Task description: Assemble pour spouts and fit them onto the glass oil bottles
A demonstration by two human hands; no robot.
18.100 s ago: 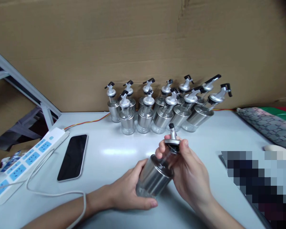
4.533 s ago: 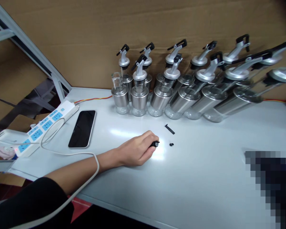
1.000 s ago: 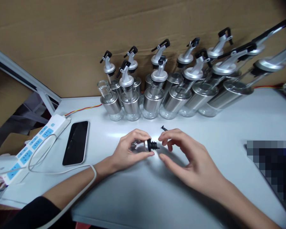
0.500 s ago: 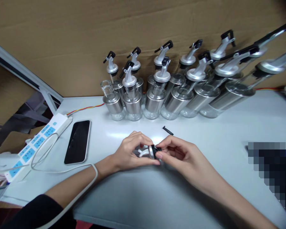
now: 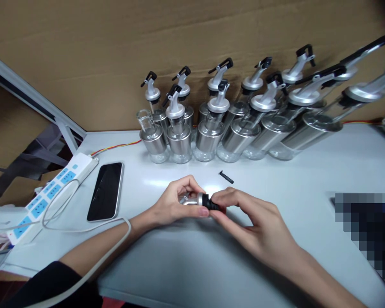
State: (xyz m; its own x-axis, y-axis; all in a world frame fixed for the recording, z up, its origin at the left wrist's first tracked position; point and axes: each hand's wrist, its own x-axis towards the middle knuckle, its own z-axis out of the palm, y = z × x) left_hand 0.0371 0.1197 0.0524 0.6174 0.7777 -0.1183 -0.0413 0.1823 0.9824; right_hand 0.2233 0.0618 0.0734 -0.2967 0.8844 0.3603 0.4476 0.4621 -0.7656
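My left hand (image 5: pixel 176 202) is closed around the silver body of a bottle pourer (image 5: pixel 199 199), which lies sideways above the table. The fingers and thumb of my right hand (image 5: pixel 253 218) pinch the black ribbed stopper end of the same pourer, covering its tip. Just beyond my hands a small black lever piece (image 5: pixel 226 177) lies loose on the table. Behind it stands a glass bottle with a steel sleeve (image 5: pixel 153 141), its neck uncapped. Beside that one, another bottle (image 5: pixel 179 139) carries a silver pourer with a black lever.
Several more bottles with pourers (image 5: pixel 240 132) stand in two rows along the cardboard wall (image 5: pixel 115 64). On the left are a phone (image 5: pixel 105 191) and a power strip (image 5: pixel 53 192). A white cable (image 5: pixel 109 252) crosses over my left forearm. A dark pixelated area is at right.
More of the black stopper end now shows between my hands. My right hand has shifted slightly right, and its fingers have changed their hold. The loose lever piece stays put.
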